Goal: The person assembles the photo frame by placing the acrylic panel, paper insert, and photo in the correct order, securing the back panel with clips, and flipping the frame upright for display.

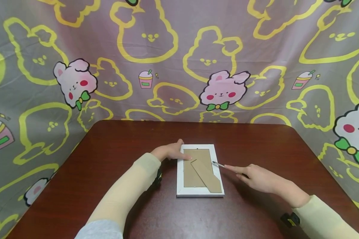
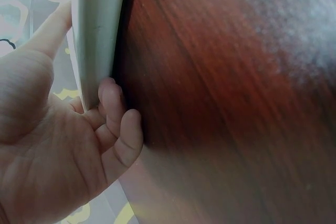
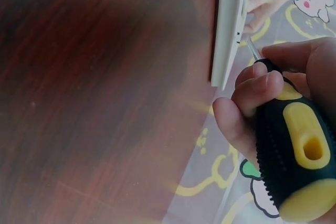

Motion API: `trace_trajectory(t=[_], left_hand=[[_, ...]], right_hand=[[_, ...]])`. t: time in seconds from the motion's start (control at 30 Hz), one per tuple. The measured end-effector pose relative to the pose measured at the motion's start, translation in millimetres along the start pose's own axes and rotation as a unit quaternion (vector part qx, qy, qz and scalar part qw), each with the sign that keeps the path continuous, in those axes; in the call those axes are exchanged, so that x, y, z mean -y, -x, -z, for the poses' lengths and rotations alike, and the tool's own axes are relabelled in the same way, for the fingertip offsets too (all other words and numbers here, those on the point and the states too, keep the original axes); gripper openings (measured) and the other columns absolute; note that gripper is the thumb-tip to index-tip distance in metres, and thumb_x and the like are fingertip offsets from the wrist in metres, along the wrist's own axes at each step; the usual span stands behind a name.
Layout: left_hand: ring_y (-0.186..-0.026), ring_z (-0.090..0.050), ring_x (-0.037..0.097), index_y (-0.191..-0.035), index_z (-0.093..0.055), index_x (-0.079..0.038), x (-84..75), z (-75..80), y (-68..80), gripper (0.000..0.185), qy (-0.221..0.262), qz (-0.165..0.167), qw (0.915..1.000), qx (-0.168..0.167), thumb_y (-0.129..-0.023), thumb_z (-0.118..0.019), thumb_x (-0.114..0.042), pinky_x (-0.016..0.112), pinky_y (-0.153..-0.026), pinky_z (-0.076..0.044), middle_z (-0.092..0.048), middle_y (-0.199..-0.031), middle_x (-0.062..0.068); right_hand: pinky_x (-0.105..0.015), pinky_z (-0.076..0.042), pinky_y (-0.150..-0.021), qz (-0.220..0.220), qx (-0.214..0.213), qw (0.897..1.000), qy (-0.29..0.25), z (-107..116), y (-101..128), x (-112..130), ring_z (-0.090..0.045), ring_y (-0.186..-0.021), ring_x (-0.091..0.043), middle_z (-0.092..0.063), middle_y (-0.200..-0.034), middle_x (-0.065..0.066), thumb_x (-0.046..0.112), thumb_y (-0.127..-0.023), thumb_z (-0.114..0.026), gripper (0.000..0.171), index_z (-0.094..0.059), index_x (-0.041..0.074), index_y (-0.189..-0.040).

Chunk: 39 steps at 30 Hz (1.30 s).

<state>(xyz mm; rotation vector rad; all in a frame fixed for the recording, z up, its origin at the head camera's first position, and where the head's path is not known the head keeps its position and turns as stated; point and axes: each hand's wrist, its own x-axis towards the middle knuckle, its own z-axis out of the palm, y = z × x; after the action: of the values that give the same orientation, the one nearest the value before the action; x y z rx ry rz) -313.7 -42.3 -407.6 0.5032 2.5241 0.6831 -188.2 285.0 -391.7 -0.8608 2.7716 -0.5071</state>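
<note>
A white picture frame (image 1: 199,193) lies face down on the dark wooden table (image 1: 107,186), showing its brown cardboard back (image 1: 191,176) and folded stand (image 1: 207,176). My left hand (image 1: 169,152) holds the frame's left edge (image 2: 94,40), thumb on the back, fingers curled against the side. My right hand (image 1: 257,177) grips a black and yellow screwdriver (image 3: 294,156). Its metal tip (image 1: 217,163) touches the frame's right edge (image 3: 231,30).
A cloth backdrop (image 1: 179,59) printed with yellow and pink rabbits hangs behind and to both sides of the table. Bare wood lies in front of the frame and to its left. A small black and yellow object (image 1: 290,219) sits by my right wrist.
</note>
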Motion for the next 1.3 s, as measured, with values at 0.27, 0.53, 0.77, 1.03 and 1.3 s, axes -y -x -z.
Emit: trace_trajectory(t=[0.27,0.53,0.77,1.03,1.3], left_hand=[[-0.085,-0.055,0.021,-0.136,-0.03,-0.005,2.7,-1.1,-3.6,0.08,-0.002,0.001,1.0,-0.003,-0.084,-0.072,-0.049,0.034,-0.064,-0.049,-0.054,-0.102,0.01],[-0.085,-0.055,0.021,-0.138,-0.029,-0.005,1.5,-1.3,-2.2,0.082,-0.008,0.004,1.0,-0.003,-0.084,-0.072,-0.05,0.034,-0.065,-0.049,-0.054,-0.104,0.01],[-0.086,-0.055,0.021,-0.138,-0.029,-0.005,1.3,-1.0,-1.9,0.082,-0.009,0.0,0.9999,-0.005,-0.084,-0.072,-0.049,0.034,-0.065,-0.049,-0.054,-0.104,0.01],[-0.086,-0.055,0.021,-0.139,-0.028,-0.005,2.8,-1.2,-4.1,0.083,-0.009,0.001,0.9999,-0.006,-0.084,-0.072,-0.05,0.034,-0.065,-0.049,-0.054,-0.108,0.011],[-0.087,-0.055,0.02,-0.141,-0.027,-0.005,2.0,-1.0,-3.9,0.085,-0.011,0.0,0.9999,-0.002,-0.084,-0.07,-0.051,0.033,-0.066,-0.049,-0.054,-0.11,0.011]], right_hand=[[-0.023,-0.032,-0.046,-0.013,0.015,1.0,0.003,-4.4,-1.8,1.3,-0.024,-0.046,-0.002,-0.029,-0.055,0.016,0.012,-0.098,-0.054,0.055,-0.042,0.034,-0.148],[-0.023,-0.033,-0.046,-0.004,0.011,1.0,0.007,-5.2,-2.6,0.1,-0.024,-0.045,-0.002,-0.029,-0.054,0.016,0.011,-0.098,-0.055,0.055,-0.043,0.033,-0.147],[-0.024,-0.035,-0.05,0.005,0.016,0.999,-0.028,-5.9,-2.4,-2.8,-0.024,-0.048,-0.002,-0.032,-0.06,0.016,0.011,-0.099,-0.053,0.053,-0.042,0.03,-0.148],[-0.024,-0.038,-0.053,-0.006,0.025,0.995,-0.093,-5.9,-3.0,-7.0,-0.026,-0.051,-0.003,-0.047,-0.076,0.009,0.014,-0.101,-0.052,0.051,-0.041,0.027,-0.149],[-0.024,-0.036,-0.051,-0.001,0.018,0.995,-0.098,-8.3,-4.0,-8.1,-0.025,-0.05,-0.003,-0.042,-0.074,0.01,0.014,-0.101,-0.053,0.049,-0.042,0.022,-0.149]])
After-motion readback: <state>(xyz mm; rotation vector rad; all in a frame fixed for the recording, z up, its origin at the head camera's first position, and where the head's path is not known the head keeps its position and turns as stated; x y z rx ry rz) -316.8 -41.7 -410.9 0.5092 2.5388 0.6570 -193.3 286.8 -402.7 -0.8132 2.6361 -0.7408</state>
